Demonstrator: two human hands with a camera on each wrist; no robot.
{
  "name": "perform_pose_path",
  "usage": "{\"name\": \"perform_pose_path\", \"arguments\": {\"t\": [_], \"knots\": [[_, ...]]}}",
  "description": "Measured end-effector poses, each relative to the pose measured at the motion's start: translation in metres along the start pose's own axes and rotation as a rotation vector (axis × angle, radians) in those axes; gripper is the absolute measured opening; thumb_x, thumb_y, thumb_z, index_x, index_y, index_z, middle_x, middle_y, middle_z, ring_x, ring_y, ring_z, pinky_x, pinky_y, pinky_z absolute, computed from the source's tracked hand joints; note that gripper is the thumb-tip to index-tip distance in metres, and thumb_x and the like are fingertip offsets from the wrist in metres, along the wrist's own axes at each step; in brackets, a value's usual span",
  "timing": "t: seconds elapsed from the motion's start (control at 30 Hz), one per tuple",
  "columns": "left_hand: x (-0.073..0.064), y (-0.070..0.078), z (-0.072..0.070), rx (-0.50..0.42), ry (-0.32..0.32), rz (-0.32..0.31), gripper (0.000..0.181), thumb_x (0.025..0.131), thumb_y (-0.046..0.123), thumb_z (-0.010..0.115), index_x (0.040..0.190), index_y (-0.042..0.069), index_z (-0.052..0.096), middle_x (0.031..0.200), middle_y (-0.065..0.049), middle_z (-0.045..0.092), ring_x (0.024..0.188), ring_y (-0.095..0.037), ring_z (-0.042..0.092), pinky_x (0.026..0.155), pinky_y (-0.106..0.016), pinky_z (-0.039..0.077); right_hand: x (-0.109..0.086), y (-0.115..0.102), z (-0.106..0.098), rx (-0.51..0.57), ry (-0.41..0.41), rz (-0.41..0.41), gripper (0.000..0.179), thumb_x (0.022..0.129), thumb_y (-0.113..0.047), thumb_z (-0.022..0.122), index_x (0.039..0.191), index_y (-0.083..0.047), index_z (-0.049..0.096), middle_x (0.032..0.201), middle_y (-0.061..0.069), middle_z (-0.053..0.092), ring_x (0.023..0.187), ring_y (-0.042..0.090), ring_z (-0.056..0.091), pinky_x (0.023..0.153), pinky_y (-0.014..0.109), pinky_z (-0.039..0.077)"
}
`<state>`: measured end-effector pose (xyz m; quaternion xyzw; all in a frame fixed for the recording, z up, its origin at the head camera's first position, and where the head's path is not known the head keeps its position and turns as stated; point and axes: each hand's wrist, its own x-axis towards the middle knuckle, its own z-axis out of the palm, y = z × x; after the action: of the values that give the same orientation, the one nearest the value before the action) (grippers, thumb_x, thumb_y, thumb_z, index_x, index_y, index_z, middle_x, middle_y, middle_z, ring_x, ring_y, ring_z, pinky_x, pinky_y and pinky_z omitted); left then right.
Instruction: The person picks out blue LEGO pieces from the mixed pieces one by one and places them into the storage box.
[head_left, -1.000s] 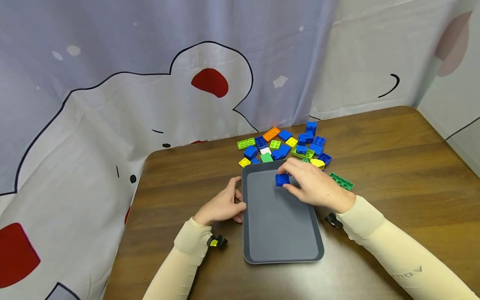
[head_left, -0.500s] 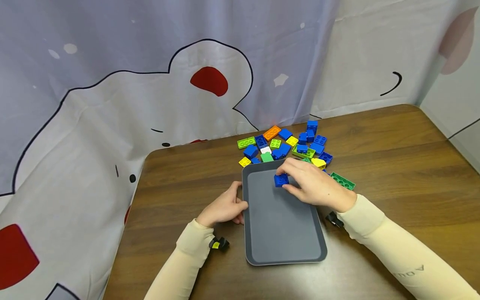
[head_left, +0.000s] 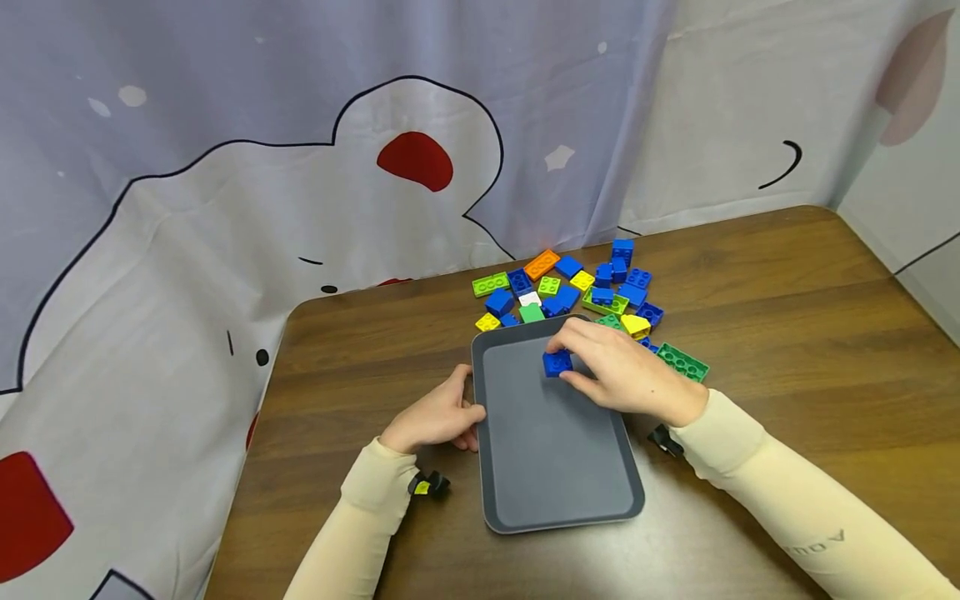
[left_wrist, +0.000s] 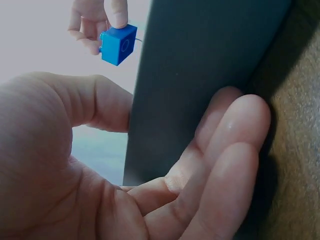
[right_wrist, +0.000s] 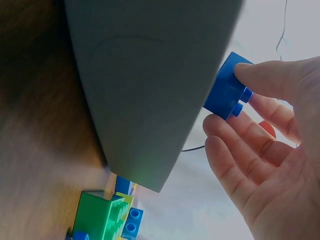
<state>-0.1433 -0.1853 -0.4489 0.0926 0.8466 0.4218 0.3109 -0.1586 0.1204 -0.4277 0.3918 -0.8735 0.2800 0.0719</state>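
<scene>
A dark grey rectangular tray (head_left: pixel 558 475) is in front of me in the head view. My left hand (head_left: pixel 437 414) grips its left side, thumb on the rim. In the left wrist view, the curled fingers (left_wrist: pixel 230 180) of that hand lie against the tray's outer face. Over the far part of the tray, my right hand (head_left: pixel 626 371) pinches a blue toy building brick (head_left: pixel 556 364) between thumb and fingers. The right wrist view shows the brick (right_wrist: pixel 226 90) beyond the tray's edge, its studs turned towards the palm.
Behind the tray lies a loose pile of building bricks, among them an orange one (head_left: pixel 542 265), a lime one (head_left: pixel 491 284) and several blue ones. A long green brick (head_left: pixel 682 363) lies near my right wrist. A printed curtain (head_left: pixel 300 217) hangs behind the wooden table (head_left: pixel 360 358).
The tray and my left hand have shifted slightly left. My right hand has moved a little to the left too and keeps its pinch on the blue brick.
</scene>
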Motion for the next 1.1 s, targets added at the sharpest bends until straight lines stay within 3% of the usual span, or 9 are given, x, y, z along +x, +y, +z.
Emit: {"name": "perform_pose_path", "arguments": {"t": [0.6, 0.73, 0.87, 1.1], "knots": [[-0.006, 0.001, -0.005, 0.024, -0.016, 0.001, 0.068, 0.096, 0.013, 0.059, 0.154, 0.004, 0.025, 0.071, -0.014, 0.073, 0.063, -0.029, 0.074, 0.061, -0.037, 0.060, -0.001, -0.009, 0.008, 0.000, -0.018, -0.024, 0.037, 0.088, -0.015, 0.083, 0.120, -0.014, 0.064, 0.111, -0.002, 0.064, 0.093, 0.013, 0.063, 0.081, 0.030, 0.057], [-0.006, 0.002, -0.004, 0.036, -0.012, -0.002, 0.069, 0.096, 0.013, 0.059, 0.154, 0.004, 0.025, 0.070, -0.014, 0.073, 0.062, -0.028, 0.073, 0.061, -0.035, 0.060, -0.004, -0.010, 0.009, -0.002, -0.076, 0.000, 0.061, 0.087, -0.032, 0.085, 0.138, -0.013, 0.059, 0.132, 0.002, 0.062, 0.115, 0.018, 0.062, 0.099, 0.039, 0.055], [-0.005, 0.002, -0.004, 0.042, -0.010, -0.010, 0.069, 0.096, 0.014, 0.059, 0.154, 0.004, 0.025, 0.071, -0.014, 0.073, 0.063, -0.027, 0.073, 0.061, -0.036, 0.060, -0.007, -0.012, 0.007, -0.009, -0.148, 0.033, 0.091, 0.083, -0.051, 0.083, 0.157, -0.018, 0.042, 0.160, 0.005, 0.044, 0.144, 0.025, 0.047, 0.117, 0.051, 0.043], [-0.006, 0.000, -0.006, 0.093, -0.007, -0.012, 0.070, 0.096, 0.018, 0.060, 0.154, 0.007, 0.024, 0.072, -0.009, 0.073, 0.065, -0.026, 0.072, 0.063, -0.033, 0.056, -0.013, -0.005, -0.006, -0.001, -0.112, 0.039, 0.094, 0.085, -0.054, 0.081, 0.158, -0.011, 0.041, 0.164, 0.009, 0.039, 0.149, 0.028, 0.041, 0.118, 0.056, 0.039]]}}
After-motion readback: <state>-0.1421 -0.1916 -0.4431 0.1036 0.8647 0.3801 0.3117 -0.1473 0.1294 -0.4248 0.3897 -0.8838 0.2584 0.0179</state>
